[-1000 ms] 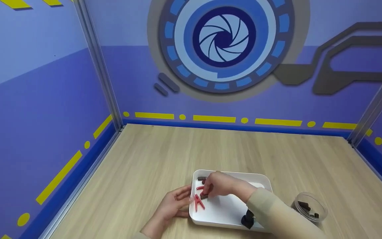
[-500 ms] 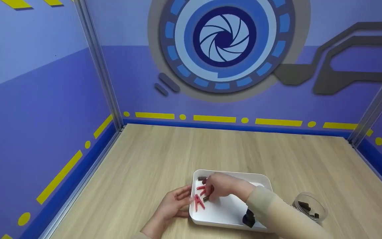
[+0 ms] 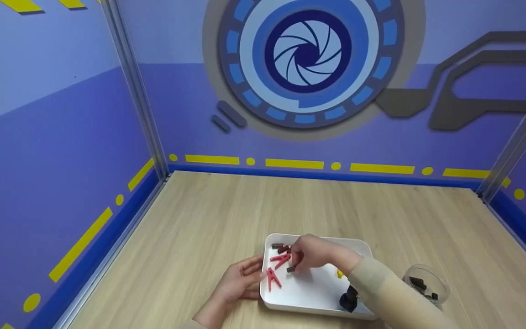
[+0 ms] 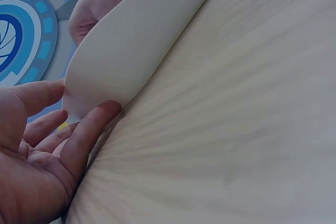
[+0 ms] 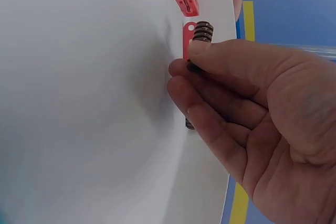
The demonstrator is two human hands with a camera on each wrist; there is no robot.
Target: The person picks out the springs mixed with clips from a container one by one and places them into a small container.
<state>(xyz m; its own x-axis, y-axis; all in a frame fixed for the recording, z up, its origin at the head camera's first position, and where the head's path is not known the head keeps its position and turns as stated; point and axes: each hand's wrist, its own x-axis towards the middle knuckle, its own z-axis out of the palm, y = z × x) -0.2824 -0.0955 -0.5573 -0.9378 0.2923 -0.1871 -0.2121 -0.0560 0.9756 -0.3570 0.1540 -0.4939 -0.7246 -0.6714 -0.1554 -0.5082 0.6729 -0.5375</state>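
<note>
Inside the white tray (image 3: 306,294), my right hand (image 3: 311,252) pinches a small brown coil spring (image 5: 203,31) between thumb and fingertips. In the head view only the end of that spring (image 3: 291,269) shows below the fingers. Two red clothespins, a nearer one (image 3: 273,279) and a farther one (image 3: 281,260), lie along the tray's left side. Behind them are a dark ribbed piece (image 3: 277,246) and a dark red piece (image 3: 284,249). My left hand (image 3: 233,284) rests with extended fingers against the tray's left outer wall (image 4: 113,56).
A black object (image 3: 349,299) sits at the tray's near right, partly behind the right sleeve (image 3: 368,278). Something small and yellow (image 3: 339,273) shows beside that sleeve. Right of the tray stands a clear round tub (image 3: 445,290) with several dark pieces. Patterned walls border the wooden table (image 3: 217,205).
My right hand has shifted slightly right with the spring, away from the clothespins. The farther clothespin and the dark red piece show more fully now. My left hand stays at the tray wall.
</note>
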